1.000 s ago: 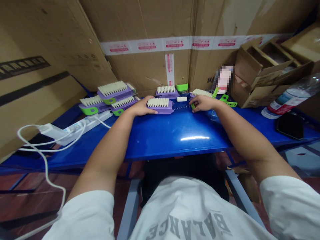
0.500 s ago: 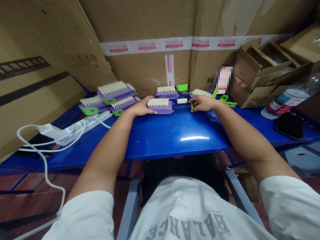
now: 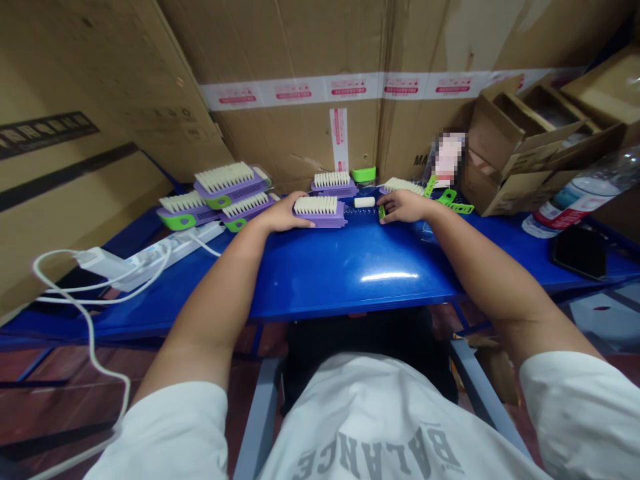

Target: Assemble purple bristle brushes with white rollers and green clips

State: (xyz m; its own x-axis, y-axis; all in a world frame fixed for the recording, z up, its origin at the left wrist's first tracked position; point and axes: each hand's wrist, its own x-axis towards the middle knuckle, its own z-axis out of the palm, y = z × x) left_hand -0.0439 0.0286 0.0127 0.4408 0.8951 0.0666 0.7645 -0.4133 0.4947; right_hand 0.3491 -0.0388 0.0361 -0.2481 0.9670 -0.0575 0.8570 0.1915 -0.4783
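My left hand [image 3: 286,215] is closed around the left end of a purple brush [image 3: 327,217], which lies with its white bristles upward. This brush's right end has small tabs and no green cap on it. Between the fingertips of my right hand [image 3: 406,206] is a small green plastic piece [image 3: 382,213], partly covered by the fingers. A gap of blue table separates that piece from the brush. Just behind the gap lies a short white cylinder [image 3: 365,202]. Another purple brush [image 3: 334,189] and a green end cap [image 3: 364,175] sit farther back.
Several green-capped brushes [image 3: 225,180] are piled at left beside a white power strip [image 3: 150,260] with cables. On the right are green strips [image 3: 447,197], open cardboard boxes [image 3: 520,147], a bottle [image 3: 570,200] and a black phone [image 3: 580,253]. Cardboard [image 3: 300,47] backs the blue table [image 3: 320,267].
My right hand has shifted very slightly left with the green piece, which has turned a little. My left hand and the brush stay where they were.
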